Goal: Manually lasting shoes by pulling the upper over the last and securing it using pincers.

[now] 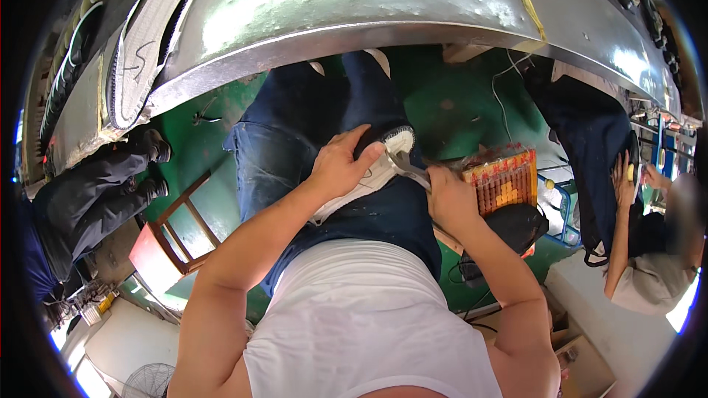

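Observation:
Across my lap lies a shoe upper (367,183) with its pale underside up and a dark stitched edge at the toe. My left hand (341,165) grips it around the middle, with the thumb pressed on the underside. In my right hand (451,197) is a metal hand tool (403,163) that looks like pincers. Its curved head touches the underside near the toe end. My right fingers wrap round the handles, which are mostly hidden. On the bench at the upper left rests another shoe upper (150,48), underside up, with a dark pen mark.
A dented metal bench (354,0) curves across the front, above my knees. To my right are a red and yellow box (503,183) and a black bag (509,230). A wooden stool (173,239) stands left. Co-workers are at both sides; the right one's hand (623,180) holds something.

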The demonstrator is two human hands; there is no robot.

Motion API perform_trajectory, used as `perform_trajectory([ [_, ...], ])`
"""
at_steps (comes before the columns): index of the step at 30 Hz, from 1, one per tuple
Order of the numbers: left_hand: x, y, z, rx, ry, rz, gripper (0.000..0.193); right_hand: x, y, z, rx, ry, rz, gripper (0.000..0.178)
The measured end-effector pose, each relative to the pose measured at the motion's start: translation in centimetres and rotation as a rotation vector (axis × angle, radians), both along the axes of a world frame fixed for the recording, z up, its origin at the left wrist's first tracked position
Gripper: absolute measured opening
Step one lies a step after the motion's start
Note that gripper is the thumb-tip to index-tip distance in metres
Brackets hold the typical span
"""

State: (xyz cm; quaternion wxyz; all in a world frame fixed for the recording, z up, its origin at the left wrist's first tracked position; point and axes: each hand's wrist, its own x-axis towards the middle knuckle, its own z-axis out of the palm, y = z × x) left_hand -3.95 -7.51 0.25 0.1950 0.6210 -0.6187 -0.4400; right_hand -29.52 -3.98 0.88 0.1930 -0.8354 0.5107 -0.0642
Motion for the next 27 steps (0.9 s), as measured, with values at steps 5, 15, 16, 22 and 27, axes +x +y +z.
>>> perform_trajectory([
  [5, -1.1, 0.4, 0.2, 0.039, 0.008, 0.011, 0.067, 0.6, 1.8, 3.4, 0.293, 0.161, -0.017, 0.017],
  [15, -1.6, 0.7, 0.9, 0.156, -0.055, 0.042, 0.066, -0.1, -0.1, 6.7, 0.655, -0.473, -0.318, 0.034],
  [16, -1.7, 0.6, 1.1, 0.161, -0.059, 0.034, 0.065, 0.6, -0.3, 5.9, 0.65, -0.473, -0.321, 0.034],
  [22, -0.7, 0.6, -0.3, 0.204, 0.004, -0.008, 0.066, 2.3, -2.3, 5.1, 0.516, -0.342, -0.207, 0.039],
  [27, -0.1, -0.3, -1.4, 0.213, 0.08, -0.005, 0.066, 2.6, -2.0, 3.9, 0.387, -0.213, -0.18, 0.037],
])
